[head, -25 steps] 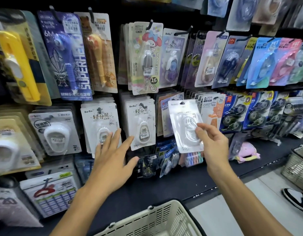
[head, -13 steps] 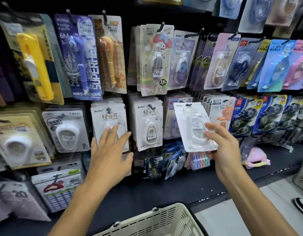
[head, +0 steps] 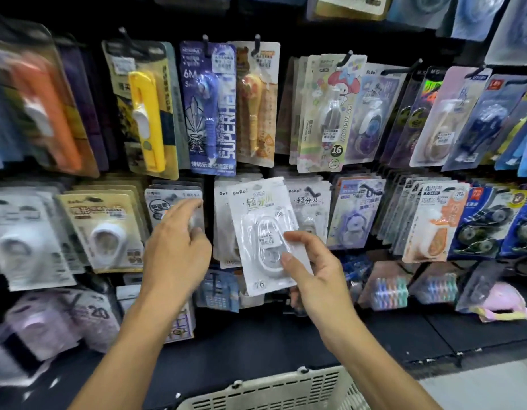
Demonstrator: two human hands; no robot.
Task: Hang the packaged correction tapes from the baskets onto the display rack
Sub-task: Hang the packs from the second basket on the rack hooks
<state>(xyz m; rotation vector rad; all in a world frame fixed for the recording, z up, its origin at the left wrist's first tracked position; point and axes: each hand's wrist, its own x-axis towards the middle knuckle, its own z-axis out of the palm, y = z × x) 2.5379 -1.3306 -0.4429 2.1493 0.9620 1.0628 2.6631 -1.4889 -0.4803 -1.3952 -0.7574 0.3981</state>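
Crowded display rack [head: 285, 25] behind, basket [head: 280, 389] at six o'clock. Right hand [head: 312, 270] pinching white blister pack [head: 260, 232] by lower right edge, before matching hung packs [head: 311, 208]. Left hand [head: 176, 247] loosely curled, holding nothing. Likely light, stiff card, slippery plastic; best gripped at card edge.

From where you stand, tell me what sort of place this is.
Most likely the stationery aisle of a shop. A black display rack carries rows of packaged correction tapes on hooks, some with small price stickers. The right hand holds one white pack up to it, above a plastic basket.
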